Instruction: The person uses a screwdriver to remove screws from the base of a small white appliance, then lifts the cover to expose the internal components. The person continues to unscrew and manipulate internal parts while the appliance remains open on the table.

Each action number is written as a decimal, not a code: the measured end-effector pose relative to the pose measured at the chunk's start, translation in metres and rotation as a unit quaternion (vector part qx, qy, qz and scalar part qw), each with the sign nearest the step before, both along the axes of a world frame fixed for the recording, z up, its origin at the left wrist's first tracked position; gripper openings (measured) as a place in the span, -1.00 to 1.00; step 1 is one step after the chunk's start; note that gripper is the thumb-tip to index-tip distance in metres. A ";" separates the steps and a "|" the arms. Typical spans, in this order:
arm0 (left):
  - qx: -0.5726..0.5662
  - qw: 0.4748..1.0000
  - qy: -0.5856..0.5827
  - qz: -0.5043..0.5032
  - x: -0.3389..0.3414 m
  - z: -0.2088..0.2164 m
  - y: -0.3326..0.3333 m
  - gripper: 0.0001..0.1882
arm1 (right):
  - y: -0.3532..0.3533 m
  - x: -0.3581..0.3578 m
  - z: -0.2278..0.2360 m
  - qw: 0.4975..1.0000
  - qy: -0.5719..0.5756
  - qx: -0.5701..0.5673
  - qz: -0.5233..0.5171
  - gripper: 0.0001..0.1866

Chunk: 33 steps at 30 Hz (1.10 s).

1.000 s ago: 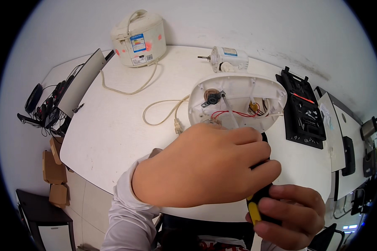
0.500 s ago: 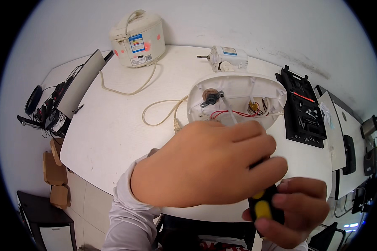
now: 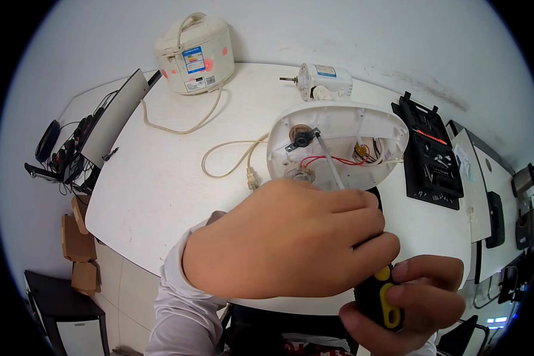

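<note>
Head view: right hand (image 3: 412, 299) clenched round a black-yellow screwdriver (image 3: 377, 293), shaft tip inside the opened white housing (image 3: 338, 145), left hand (image 3: 285, 240) cupped over it, grip unclear.

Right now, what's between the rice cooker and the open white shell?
In the head view, cream power cords on white table between rice cooker and shell.

A screwdriver (image 3: 378, 299) with a glossy black-and-yellow plastic grip and bare metal shaft meets a smooth white plastic appliance shell (image 3: 338, 142) on a matt white counter (image 3: 160, 184); brown cardboard boxes (image 3: 77, 249) sit on the floor below.
</note>
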State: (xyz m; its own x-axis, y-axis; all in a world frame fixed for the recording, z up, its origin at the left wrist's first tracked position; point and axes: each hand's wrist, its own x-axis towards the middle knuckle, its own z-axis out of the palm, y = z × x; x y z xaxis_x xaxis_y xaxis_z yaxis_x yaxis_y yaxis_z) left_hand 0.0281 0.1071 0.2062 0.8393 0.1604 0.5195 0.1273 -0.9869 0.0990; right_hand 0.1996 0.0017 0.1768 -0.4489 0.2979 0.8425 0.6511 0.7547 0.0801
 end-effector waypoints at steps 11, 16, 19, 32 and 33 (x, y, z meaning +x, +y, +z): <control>-0.013 0.998 -0.055 -0.022 0.007 -0.004 -0.009 -0.74 | 0.014 0.002 0.016 0.986 -0.102 0.131 0.004 -0.79; 0.005 0.999 -0.043 0.018 0.004 -0.004 -0.007 -0.81 | -0.001 -0.010 0.004 0.999 0.005 -0.025 0.032 -0.75; -0.016 0.998 -0.065 0.016 0.007 -0.010 -0.007 -0.82 | -0.015 -0.002 0.021 0.985 -0.107 -0.136 -0.004 -0.72; 0.050 0.998 -0.022 0.044 0.001 -0.005 -0.007 -0.87 | -0.003 -0.010 0.000 0.999 0.020 0.017 -0.032 -0.80; 0.036 0.998 -0.039 0.020 0.007 -0.009 -0.003 -0.86 | -0.007 -0.006 0.009 0.999 -0.029 -0.017 -0.025 -0.81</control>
State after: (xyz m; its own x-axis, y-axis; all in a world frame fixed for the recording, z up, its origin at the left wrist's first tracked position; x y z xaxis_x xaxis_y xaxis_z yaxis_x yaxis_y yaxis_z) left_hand 0.0355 0.1036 0.1976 0.7899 0.1526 0.5939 0.1606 -0.9862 0.0399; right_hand 0.1940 -0.0054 0.1858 -0.4807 0.3495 0.8042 0.6828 0.7246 0.0932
